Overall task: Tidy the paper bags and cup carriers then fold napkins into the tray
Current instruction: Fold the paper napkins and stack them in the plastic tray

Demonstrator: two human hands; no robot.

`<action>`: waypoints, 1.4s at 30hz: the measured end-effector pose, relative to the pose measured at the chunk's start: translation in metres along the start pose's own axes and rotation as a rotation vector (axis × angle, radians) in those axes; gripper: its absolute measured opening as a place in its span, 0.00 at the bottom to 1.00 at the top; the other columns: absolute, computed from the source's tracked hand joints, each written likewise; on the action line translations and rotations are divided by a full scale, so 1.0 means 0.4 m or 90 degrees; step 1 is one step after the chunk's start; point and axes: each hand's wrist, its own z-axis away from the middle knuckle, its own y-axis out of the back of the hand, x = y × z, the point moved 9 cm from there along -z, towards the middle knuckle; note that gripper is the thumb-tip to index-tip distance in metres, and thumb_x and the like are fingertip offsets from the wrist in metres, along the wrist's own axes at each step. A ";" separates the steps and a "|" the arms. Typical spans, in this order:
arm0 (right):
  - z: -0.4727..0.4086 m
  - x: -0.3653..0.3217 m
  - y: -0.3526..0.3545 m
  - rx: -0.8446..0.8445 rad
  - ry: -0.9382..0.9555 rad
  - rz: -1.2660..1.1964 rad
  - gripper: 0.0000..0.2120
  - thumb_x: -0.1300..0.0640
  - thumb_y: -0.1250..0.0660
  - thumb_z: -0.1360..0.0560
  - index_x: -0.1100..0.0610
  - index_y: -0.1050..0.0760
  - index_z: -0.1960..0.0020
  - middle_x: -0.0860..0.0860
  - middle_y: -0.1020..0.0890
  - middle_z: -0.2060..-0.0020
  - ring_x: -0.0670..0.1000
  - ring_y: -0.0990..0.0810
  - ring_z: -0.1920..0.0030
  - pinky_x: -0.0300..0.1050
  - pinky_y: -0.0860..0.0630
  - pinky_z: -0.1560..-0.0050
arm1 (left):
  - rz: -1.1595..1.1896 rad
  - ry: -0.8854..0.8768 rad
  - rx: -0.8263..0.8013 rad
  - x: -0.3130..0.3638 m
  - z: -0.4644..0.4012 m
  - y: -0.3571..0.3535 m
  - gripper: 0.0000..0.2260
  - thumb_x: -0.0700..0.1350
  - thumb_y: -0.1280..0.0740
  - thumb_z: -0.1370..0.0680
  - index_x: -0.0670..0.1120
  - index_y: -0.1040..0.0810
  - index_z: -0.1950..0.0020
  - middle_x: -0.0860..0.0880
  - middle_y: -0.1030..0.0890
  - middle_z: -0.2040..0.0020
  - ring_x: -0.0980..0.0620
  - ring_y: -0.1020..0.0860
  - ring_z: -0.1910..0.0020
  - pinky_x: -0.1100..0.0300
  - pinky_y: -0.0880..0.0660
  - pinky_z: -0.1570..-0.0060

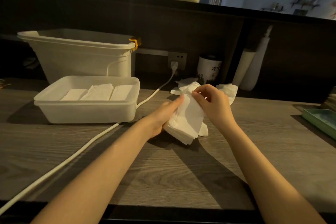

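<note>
Between both hands, napkin stack rests in left hand's grip.

Both bare forearms were stretched forward; the left hand was cupped palm-up, while the right hand's fingers were curled in a pinch.

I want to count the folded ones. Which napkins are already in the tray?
The three flat folded napkins lying side by side in the tray. The others are the stack in both hands and loose ones on the counter behind.
</note>
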 end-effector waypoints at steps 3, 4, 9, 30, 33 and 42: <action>0.000 0.005 -0.002 0.011 -0.003 0.008 0.01 0.55 0.36 0.22 0.50 0.26 0.51 0.39 0.24 0.61 0.38 0.27 0.61 0.30 0.33 0.64 | -0.084 -0.026 0.025 0.004 -0.002 0.014 0.09 0.50 0.39 0.21 0.50 0.29 0.42 0.52 0.22 0.53 0.55 0.23 0.54 0.60 0.26 0.52; -0.003 0.011 0.003 0.024 -0.015 0.002 0.02 0.55 0.37 0.22 0.51 0.25 0.50 0.41 0.24 0.59 0.39 0.27 0.60 0.30 0.33 0.63 | -0.078 -0.038 0.039 0.009 -0.002 0.021 0.09 0.48 0.38 0.21 0.50 0.30 0.42 0.52 0.23 0.52 0.55 0.23 0.54 0.61 0.26 0.54; -0.007 0.074 0.004 -0.018 -0.098 0.085 0.10 0.52 0.39 0.21 0.56 0.23 0.45 0.48 0.21 0.53 0.47 0.24 0.54 0.43 0.27 0.54 | 0.054 -0.070 0.186 0.019 -0.007 0.099 0.11 0.46 0.38 0.21 0.50 0.32 0.39 0.51 0.24 0.48 0.56 0.25 0.56 0.62 0.27 0.59; 0.030 0.110 -0.078 -0.170 -0.279 -0.164 0.11 0.51 0.40 0.21 0.55 0.33 0.41 0.53 0.25 0.44 0.52 0.24 0.45 0.46 0.25 0.49 | 0.051 -0.061 0.352 -0.009 -0.016 0.185 0.17 0.45 0.40 0.20 0.45 0.36 0.32 0.46 0.28 0.38 0.51 0.29 0.49 0.56 0.28 0.52; 0.036 0.077 -0.077 -0.176 -0.270 -0.324 0.13 0.55 0.37 0.22 0.55 0.33 0.38 0.54 0.24 0.42 0.54 0.23 0.44 0.48 0.22 0.47 | 0.015 -0.058 0.336 -0.008 -0.019 0.177 0.16 0.45 0.41 0.19 0.45 0.35 0.32 0.45 0.28 0.37 0.50 0.29 0.48 0.56 0.29 0.50; 0.038 0.013 -0.083 -0.195 -0.195 -0.393 0.21 0.62 0.31 0.27 0.53 0.34 0.37 0.50 0.22 0.47 0.49 0.20 0.48 0.44 0.20 0.53 | -0.069 -0.093 0.186 0.017 -0.012 0.090 0.17 0.47 0.41 0.20 0.48 0.37 0.32 0.46 0.27 0.36 0.50 0.28 0.46 0.53 0.30 0.49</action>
